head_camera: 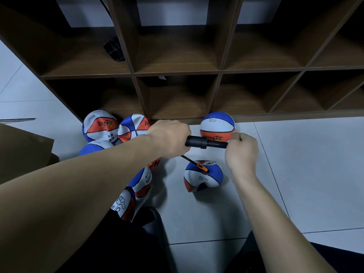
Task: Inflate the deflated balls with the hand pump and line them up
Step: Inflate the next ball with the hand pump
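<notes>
From the head camera, seven balls show, all panelled in blue, white and orange. One is a round, full ball [217, 126] on the pale floor tiles [295, 164], touching the foot of the shelf unit [177, 71]. One is a half-collapsed ball [202, 177], dented and wrinkled, lying alone on the tiles between the two forearms, well in front of the full one. The other five are slack, crumpled ones in a heap [110, 131] at the left: two against the shelf foot, one just below them, and two more partly hidden under the left forearm (their full outlines cannot be made out).

There is one hand pump [205, 143], a matt black cylinder with a thicker collar midway, held level above the floor. The left hand [169, 139] has its fingers wrapped fully round the barrel end. The right hand [241, 152] is curled into a fist round the opposite end, which sits hidden inside the fingers. A thin black hose [187, 159] runs from under the left hand down to an orange fitting [202, 167] resting on top of the half-collapsed ball.

The shelf unit is dark brown wood-grain board divided into square cubbies; one upper cubby holds a small black ribbed object [115, 49]. A brown cardboard box [23, 150] sits at the left edge.
</notes>
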`<control>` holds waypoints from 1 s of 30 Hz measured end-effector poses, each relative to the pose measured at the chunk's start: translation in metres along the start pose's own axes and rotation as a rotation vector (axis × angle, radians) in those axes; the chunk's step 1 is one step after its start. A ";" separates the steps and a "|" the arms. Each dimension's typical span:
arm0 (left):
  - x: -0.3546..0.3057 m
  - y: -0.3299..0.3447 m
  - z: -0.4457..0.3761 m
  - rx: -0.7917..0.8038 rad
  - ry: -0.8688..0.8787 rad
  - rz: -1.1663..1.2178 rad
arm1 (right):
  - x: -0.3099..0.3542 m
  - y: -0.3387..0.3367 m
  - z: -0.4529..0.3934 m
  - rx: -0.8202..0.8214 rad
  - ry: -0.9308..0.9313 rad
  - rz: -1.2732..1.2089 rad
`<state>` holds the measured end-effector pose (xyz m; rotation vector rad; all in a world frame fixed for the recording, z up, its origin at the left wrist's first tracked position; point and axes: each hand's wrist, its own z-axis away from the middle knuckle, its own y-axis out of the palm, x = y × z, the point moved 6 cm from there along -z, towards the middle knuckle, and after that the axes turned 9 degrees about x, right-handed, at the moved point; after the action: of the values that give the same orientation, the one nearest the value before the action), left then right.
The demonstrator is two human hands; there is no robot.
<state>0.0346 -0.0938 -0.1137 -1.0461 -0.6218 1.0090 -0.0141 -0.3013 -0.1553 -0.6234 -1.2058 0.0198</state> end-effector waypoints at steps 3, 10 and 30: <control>-0.005 -0.001 0.001 -0.003 0.011 -0.002 | 0.007 0.016 0.009 0.032 -0.032 -0.021; -0.010 0.003 -0.001 -0.010 0.046 -0.023 | 0.015 0.038 0.022 0.120 -0.051 -0.021; 0.005 0.000 -0.001 0.035 -0.016 -0.005 | -0.005 0.003 -0.005 0.007 -0.008 0.020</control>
<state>0.0372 -0.0890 -0.1146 -1.0059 -0.6171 1.0208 -0.0109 -0.3023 -0.1618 -0.6301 -1.2066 0.0432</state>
